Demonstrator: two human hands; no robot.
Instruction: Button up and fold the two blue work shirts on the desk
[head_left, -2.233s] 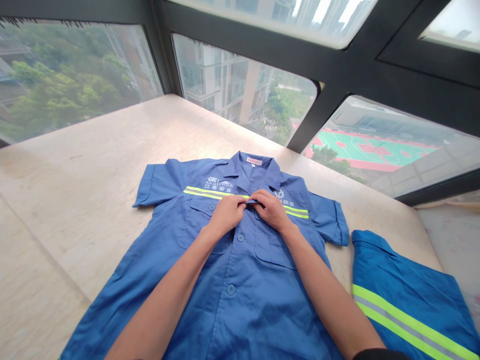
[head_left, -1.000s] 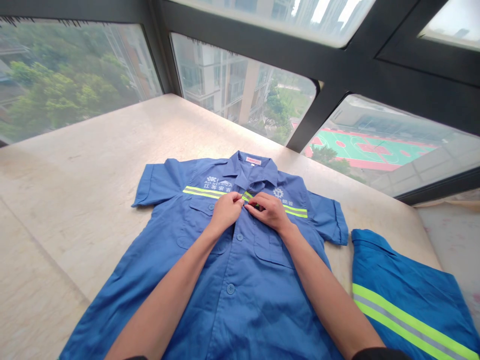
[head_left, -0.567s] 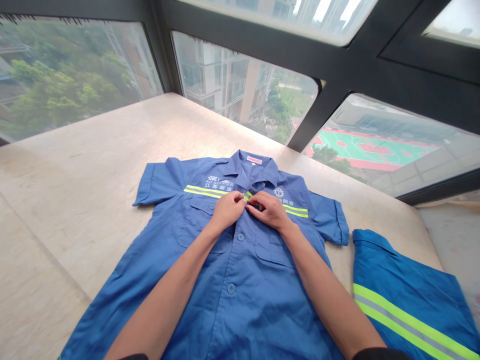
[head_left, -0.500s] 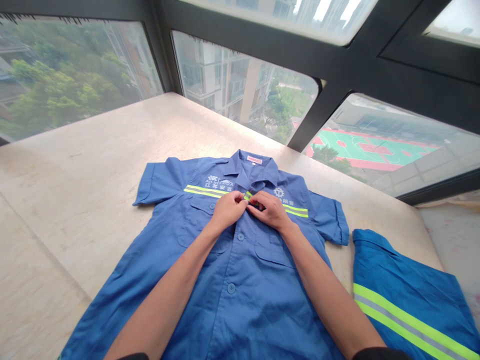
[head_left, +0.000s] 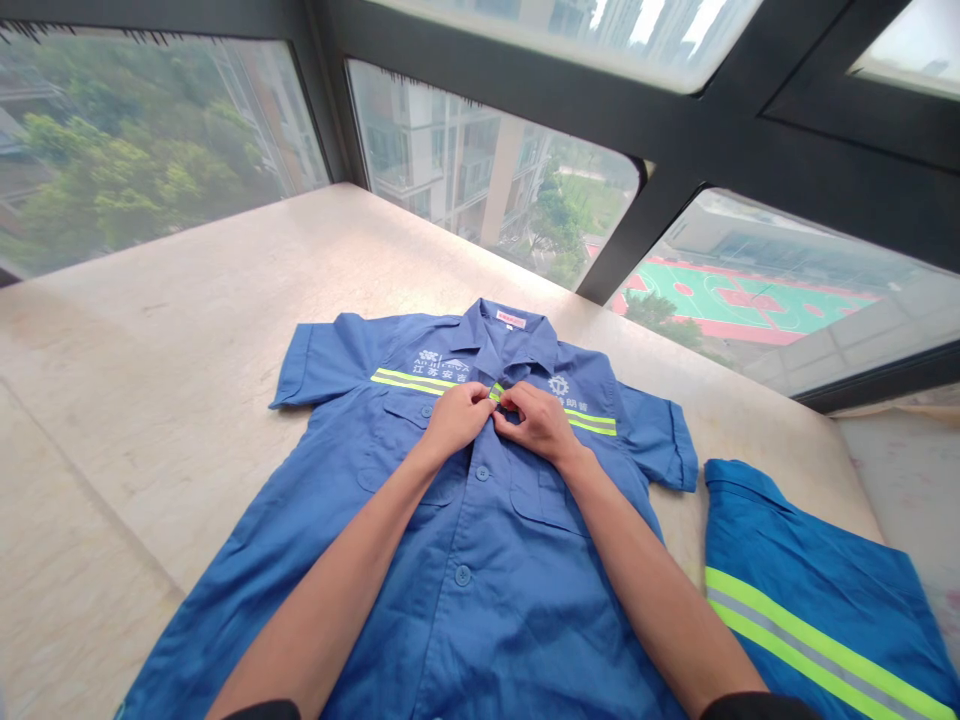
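Observation:
A blue short-sleeved work shirt (head_left: 360,540) lies face up with its collar (head_left: 517,335) away from me. Yellow-green reflective tape (head_left: 420,382) crosses its chest, below white printed logos and lettering. At the middle of the chest, my left hand (head_left: 459,418) pinches the front edge of the shirt at the tape. Close against it, my right hand (head_left: 536,422) has its fingers curled and pinching the same spot. What lies between the fingertips is hidden. Lower on the front, a button (head_left: 482,473) and another button (head_left: 462,575) are fastened.
Pale stone-like surface (head_left: 150,400) carries the shirt. At the right lies a folded blue garment (head_left: 810,560) with yellow-green and grey reflective bands. Dark window frames (head_left: 675,180) and glass panes rise along the far edge.
Both hands stay at the same spot on the shirt front. The right fingers have curled in slightly more; the shirt lies as before.

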